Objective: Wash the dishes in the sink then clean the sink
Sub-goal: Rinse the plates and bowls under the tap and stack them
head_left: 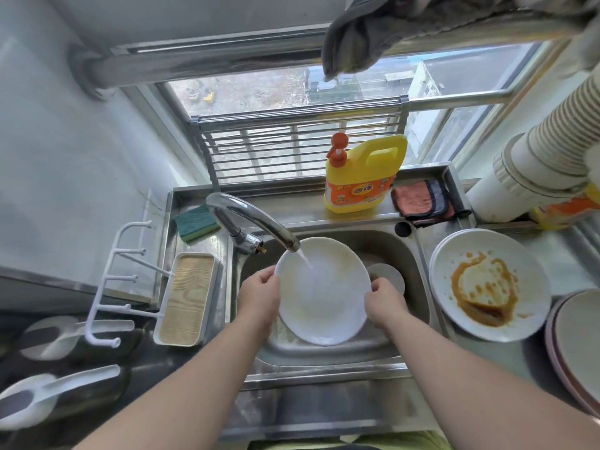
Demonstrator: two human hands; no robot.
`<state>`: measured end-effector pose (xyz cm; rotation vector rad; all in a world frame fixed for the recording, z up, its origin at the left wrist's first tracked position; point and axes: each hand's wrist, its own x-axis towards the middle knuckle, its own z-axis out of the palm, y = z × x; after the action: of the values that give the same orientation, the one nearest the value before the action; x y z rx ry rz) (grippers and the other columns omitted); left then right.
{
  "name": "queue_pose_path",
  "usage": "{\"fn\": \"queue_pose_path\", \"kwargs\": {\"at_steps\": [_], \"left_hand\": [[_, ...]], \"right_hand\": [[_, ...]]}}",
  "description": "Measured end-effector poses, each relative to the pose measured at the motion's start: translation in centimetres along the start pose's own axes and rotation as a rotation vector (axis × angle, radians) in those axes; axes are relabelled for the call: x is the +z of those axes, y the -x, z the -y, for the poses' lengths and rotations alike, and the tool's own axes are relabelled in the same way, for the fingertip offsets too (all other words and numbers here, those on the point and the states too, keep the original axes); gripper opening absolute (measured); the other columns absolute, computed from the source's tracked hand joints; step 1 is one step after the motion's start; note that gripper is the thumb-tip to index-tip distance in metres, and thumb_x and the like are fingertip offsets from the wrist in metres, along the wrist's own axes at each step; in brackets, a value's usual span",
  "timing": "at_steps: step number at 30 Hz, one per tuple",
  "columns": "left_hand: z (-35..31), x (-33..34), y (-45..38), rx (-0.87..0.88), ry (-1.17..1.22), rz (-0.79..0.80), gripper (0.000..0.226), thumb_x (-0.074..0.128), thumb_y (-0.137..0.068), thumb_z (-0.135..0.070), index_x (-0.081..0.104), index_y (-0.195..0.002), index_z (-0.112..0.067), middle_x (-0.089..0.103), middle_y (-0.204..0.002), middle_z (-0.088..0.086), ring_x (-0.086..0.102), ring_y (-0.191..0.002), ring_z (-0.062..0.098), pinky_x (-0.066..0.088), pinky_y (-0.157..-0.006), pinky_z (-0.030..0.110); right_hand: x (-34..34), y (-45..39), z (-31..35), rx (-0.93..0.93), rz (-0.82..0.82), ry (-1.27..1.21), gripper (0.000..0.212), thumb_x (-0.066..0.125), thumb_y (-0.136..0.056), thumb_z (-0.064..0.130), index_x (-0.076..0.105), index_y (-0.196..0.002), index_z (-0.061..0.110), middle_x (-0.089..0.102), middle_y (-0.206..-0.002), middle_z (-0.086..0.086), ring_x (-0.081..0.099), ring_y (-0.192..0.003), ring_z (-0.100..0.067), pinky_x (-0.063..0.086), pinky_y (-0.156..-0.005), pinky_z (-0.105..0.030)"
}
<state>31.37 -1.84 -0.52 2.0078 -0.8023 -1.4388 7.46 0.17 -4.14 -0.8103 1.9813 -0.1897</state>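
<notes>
over the steel sink (418,254), the left hand (259,295) and right hand (383,302) each grip an opposite edge of a white plate (324,306), fingers curled round the rim, forearms reaching in from below and tilting the plate up under the faucet (256,219), whose stream lands near the plate's middle. a faint brown film clings to its upper rim, so this rinse looks unfinished. a smaller white dish (394,276) lies in the basin behind the right hand. outward, a sauce-smeared plate (490,285) tops a stack on the right counter, unwashed, with more plates (576,345) at the far right. the green sponge (196,222), yellow detergent bottle (363,175) and pink cloth (418,199) sit on the back ledge. most dishes and the sink scrub seem to remain.
</notes>
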Motion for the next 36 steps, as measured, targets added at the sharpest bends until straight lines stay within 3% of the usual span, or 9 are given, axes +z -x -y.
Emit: {"fn": "queue_pose_path", "kwargs": {"at_steps": [3, 8, 11, 14, 17, 22, 27, 31, 36], "left_hand": [[0.0, -1.6, -0.5, 0.053, -0.037, -0.030, 0.028, 0.062, -0.091, -0.037, 0.079, -0.113, -0.045, 0.080, -0.100, -0.018, 0.075, -0.100, 0.014, 0.063, -0.090, 0.044], [1.8, -2.2, -0.9, 0.018, -0.019, -0.119, 0.056, 0.051, -0.080, -0.019, 0.070, -0.124, -0.050, 0.071, -0.128, -0.007, 0.069, -0.107, 0.022, 0.059, -0.094, 0.043], [3.8, -1.0, -1.3, -0.122, 0.097, -0.101, 0.042, 0.054, -0.084, -0.015, 0.074, -0.111, -0.040, 0.078, -0.112, -0.002, 0.073, -0.101, 0.026, 0.061, -0.095, 0.045], [4.1, 0.8, -1.1, -0.281, 0.274, -0.024, 0.025, 0.054, -0.097, -0.012, 0.072, -0.111, -0.022, 0.074, -0.102, 0.004, 0.065, -0.082, 0.017, 0.054, -0.074, 0.029], [3.4, 2.7, -0.4, -0.406, 0.359, 0.061, 0.014, 0.057, -0.104, -0.024, 0.069, -0.109, -0.018, 0.072, -0.102, 0.008, 0.064, -0.085, 0.020, 0.051, -0.085, 0.034], [3.0, 6.2, 0.4, -0.486, 0.397, 0.142, 0.043, 0.038, -0.110, -0.051, 0.062, -0.121, -0.017, 0.069, -0.109, 0.008, 0.066, -0.105, 0.025, 0.048, -0.100, 0.042], [2.6, 8.0, 0.6, -0.477, 0.323, 0.158, 0.043, 0.038, -0.110, -0.052, 0.067, -0.104, -0.021, 0.065, -0.078, 0.002, 0.060, -0.076, 0.020, 0.054, -0.086, 0.037], [2.2, 7.9, 0.4, -0.467, 0.283, 0.152, 0.022, 0.054, -0.107, -0.030, 0.069, -0.097, -0.017, 0.059, -0.066, -0.001, 0.049, -0.062, 0.015, 0.046, -0.064, 0.028], [2.0, 6.7, 0.0, -0.432, 0.290, 0.167, 0.028, 0.053, -0.099, -0.007, 0.073, -0.105, -0.026, 0.070, -0.078, -0.005, 0.053, -0.070, 0.014, 0.041, -0.068, 0.029]], "right_hand": [[2.5, -0.2, 1.4, -0.009, 0.005, -0.106, 0.009, 0.051, -0.094, 0.031, 0.051, -0.102, 0.027, 0.062, -0.099, -0.008, 0.065, -0.088, -0.035, 0.060, -0.084, -0.046], [3.0, 0.8, 3.7, -0.114, -0.082, -0.047, 0.007, 0.043, -0.104, 0.030, 0.047, -0.106, 0.027, 0.060, -0.093, -0.004, 0.059, -0.082, -0.030, 0.052, -0.075, -0.041], [1.4, 1.2, 4.3, -0.275, -0.139, 0.116, 0.012, 0.037, -0.108, 0.032, 0.047, -0.110, 0.027, 0.063, -0.098, -0.002, 0.057, -0.088, -0.032, 0.046, -0.074, -0.041], [-1.0, 1.6, 4.6, -0.405, -0.200, 0.192, 0.015, 0.038, -0.109, 0.035, 0.052, -0.111, 0.029, 0.064, -0.103, -0.001, 0.054, -0.088, -0.031, 0.048, -0.074, -0.044], [-3.6, 1.9, 4.4, -0.481, -0.245, 0.269, 0.020, 0.039, -0.109, 0.041, 0.056, -0.112, 0.030, 0.063, -0.102, -0.001, 0.057, -0.091, -0.032, 0.051, -0.075, -0.045], [-7.0, 2.6, 3.7, -0.546, -0.353, 0.325, 0.022, 0.041, -0.108, 0.039, 0.060, -0.105, 0.027, 0.064, -0.099, 0.000, 0.058, -0.090, -0.030, 0.052, -0.073, -0.044], [-8.8, 3.4, 2.8, -0.518, -0.425, 0.303, 0.022, 0.047, -0.107, 0.033, 0.066, -0.106, 0.023, 0.070, -0.097, -0.003, 0.061, -0.091, -0.032, 0.051, -0.073, -0.043], [-9.1, 3.3, 2.0, -0.445, -0.416, 0.285, 0.021, 0.048, -0.105, 0.033, 0.066, -0.105, 0.023, 0.071, -0.096, -0.005, 0.062, -0.092, -0.033, 0.053, -0.077, -0.044], [-8.1, 3.2, 1.3, -0.410, -0.376, 0.163, 0.015, 0.050, -0.106, 0.033, 0.063, -0.113, 0.028, 0.066, -0.097, 0.004, 0.058, -0.092, -0.027, 0.049, -0.078, -0.040]]}}
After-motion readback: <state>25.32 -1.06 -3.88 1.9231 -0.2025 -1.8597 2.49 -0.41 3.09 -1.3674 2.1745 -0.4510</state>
